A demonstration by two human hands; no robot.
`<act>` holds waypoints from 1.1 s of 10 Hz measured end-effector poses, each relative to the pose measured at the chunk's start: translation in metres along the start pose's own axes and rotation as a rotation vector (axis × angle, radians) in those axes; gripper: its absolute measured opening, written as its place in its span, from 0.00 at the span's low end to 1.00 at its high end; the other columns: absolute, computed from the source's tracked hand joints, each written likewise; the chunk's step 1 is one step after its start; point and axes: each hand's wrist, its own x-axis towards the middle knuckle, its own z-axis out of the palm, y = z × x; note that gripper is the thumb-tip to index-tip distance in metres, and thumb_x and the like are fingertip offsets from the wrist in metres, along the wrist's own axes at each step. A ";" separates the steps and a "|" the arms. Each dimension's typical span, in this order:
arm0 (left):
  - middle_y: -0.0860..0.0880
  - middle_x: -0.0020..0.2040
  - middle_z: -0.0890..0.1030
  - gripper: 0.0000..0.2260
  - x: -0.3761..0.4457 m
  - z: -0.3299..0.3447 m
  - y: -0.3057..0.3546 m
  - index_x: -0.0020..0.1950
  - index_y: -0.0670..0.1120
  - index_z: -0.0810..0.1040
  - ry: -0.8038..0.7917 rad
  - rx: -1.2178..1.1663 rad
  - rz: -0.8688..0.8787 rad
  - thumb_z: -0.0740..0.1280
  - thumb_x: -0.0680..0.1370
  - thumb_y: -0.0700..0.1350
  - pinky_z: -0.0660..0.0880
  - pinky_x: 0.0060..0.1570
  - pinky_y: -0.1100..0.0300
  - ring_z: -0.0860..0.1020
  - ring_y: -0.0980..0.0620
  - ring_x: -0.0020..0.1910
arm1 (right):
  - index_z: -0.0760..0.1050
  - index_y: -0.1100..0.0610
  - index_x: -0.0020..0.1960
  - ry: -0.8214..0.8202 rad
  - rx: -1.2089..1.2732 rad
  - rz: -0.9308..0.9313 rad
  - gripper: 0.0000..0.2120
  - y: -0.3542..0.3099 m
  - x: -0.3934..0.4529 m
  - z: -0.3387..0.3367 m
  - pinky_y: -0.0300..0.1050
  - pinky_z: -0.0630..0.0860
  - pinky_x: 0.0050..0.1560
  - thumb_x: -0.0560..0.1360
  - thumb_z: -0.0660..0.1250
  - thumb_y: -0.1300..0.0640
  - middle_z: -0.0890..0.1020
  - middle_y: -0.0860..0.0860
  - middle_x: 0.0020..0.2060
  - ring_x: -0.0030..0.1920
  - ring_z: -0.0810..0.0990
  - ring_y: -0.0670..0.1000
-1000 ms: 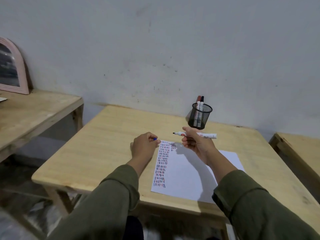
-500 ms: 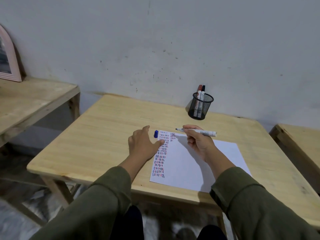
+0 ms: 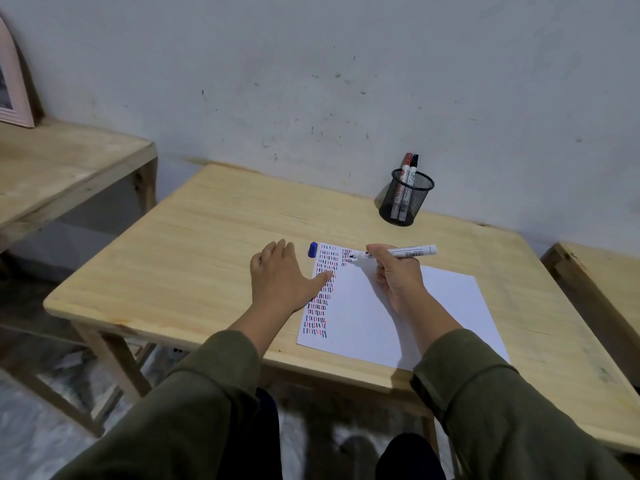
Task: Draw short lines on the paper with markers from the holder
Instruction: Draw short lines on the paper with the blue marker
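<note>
Cap (image 3: 312,250) now dropped on the desk (image 3: 194,258); left hand (image 3: 282,280) flattens, empty, onto the paper (image 3: 433,306) mid-frame; right hand's (image 3: 398,278) grip has lowered the marker (image 3: 398,252): drawing begins.

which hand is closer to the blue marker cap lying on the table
Left. The left hand lies flat just left of the blue cap, fingertips almost beside it. The right hand holds the marker over the paper, farther right.
</note>
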 end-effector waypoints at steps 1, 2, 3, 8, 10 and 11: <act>0.47 0.78 0.57 0.44 0.000 -0.001 0.001 0.76 0.44 0.57 -0.010 0.018 0.000 0.58 0.69 0.72 0.50 0.74 0.51 0.52 0.49 0.78 | 0.79 0.54 0.37 0.012 -0.069 -0.020 0.04 0.001 -0.001 0.000 0.36 0.61 0.27 0.71 0.70 0.60 0.65 0.42 0.17 0.21 0.61 0.43; 0.47 0.78 0.57 0.44 -0.001 -0.001 0.000 0.76 0.45 0.57 -0.009 0.019 0.001 0.58 0.69 0.72 0.50 0.74 0.51 0.52 0.49 0.78 | 0.79 0.54 0.38 -0.005 -0.084 -0.017 0.04 0.000 -0.001 0.001 0.37 0.61 0.27 0.71 0.69 0.60 0.65 0.41 0.17 0.21 0.61 0.43; 0.47 0.78 0.57 0.44 -0.001 -0.001 0.000 0.76 0.44 0.57 -0.008 0.025 0.004 0.58 0.69 0.72 0.50 0.74 0.50 0.52 0.49 0.78 | 0.79 0.55 0.38 -0.010 -0.103 -0.015 0.04 -0.001 -0.002 0.001 0.37 0.61 0.27 0.71 0.69 0.60 0.65 0.42 0.17 0.23 0.61 0.45; 0.48 0.78 0.57 0.44 -0.001 -0.002 0.001 0.76 0.45 0.57 -0.003 0.013 0.005 0.58 0.69 0.71 0.50 0.74 0.51 0.52 0.49 0.78 | 0.80 0.60 0.48 -0.013 -0.203 -0.025 0.07 -0.005 -0.007 0.004 0.34 0.64 0.29 0.72 0.69 0.59 0.70 0.40 0.15 0.27 0.67 0.43; 0.48 0.78 0.57 0.44 -0.002 -0.002 0.000 0.76 0.45 0.57 -0.007 0.010 0.003 0.58 0.69 0.71 0.50 0.74 0.51 0.52 0.49 0.78 | 0.80 0.59 0.47 -0.014 -0.226 -0.017 0.06 -0.006 -0.007 0.004 0.37 0.62 0.29 0.72 0.68 0.59 0.69 0.40 0.15 0.27 0.66 0.45; 0.48 0.78 0.57 0.44 -0.001 -0.002 0.000 0.76 0.45 0.57 -0.009 0.008 0.003 0.58 0.69 0.72 0.50 0.74 0.51 0.52 0.49 0.78 | 0.79 0.59 0.45 -0.017 -0.233 -0.019 0.05 -0.006 -0.007 0.003 0.37 0.62 0.30 0.71 0.68 0.59 0.69 0.40 0.14 0.28 0.66 0.45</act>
